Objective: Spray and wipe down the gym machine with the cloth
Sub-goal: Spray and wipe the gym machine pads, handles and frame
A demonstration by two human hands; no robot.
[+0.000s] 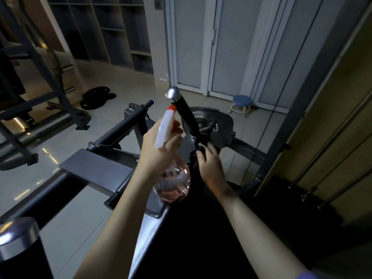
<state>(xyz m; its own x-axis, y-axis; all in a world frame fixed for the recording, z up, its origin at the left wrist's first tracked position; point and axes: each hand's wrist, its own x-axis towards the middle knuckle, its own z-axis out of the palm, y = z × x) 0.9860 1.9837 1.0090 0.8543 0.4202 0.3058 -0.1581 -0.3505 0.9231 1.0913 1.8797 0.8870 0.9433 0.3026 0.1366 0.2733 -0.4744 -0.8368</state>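
- Two hands work at one spot: the left hand point(159, 150) is curled round the neck of the spray bottle point(175, 182), fingers at the trigger, with the clear body and its pinkish liquid hanging below the fist.
- Just right of it, the right hand point(210, 166) has its fingers bent over a dark cloth point(193, 158), pressing it against the foot of the handle point(184, 113). The cloth is hard to tell from the black grip, so how much is bunched there cannot be told.
- From the right hand the handle's long axis rises up and away, leaning slightly left, to its chrome cap point(172, 94).
- The orange-tipped nozzle point(171, 107) sits just beside the grip's upper part, on its left, aimed up and away along it.
- The right hand is therefore the nearer one, already at the grip's lower end; the likely wipe runs up that axis towards the cap.
- Around them, the grey frame of the gym machine point(96, 168) spreads left and towards the viewer.
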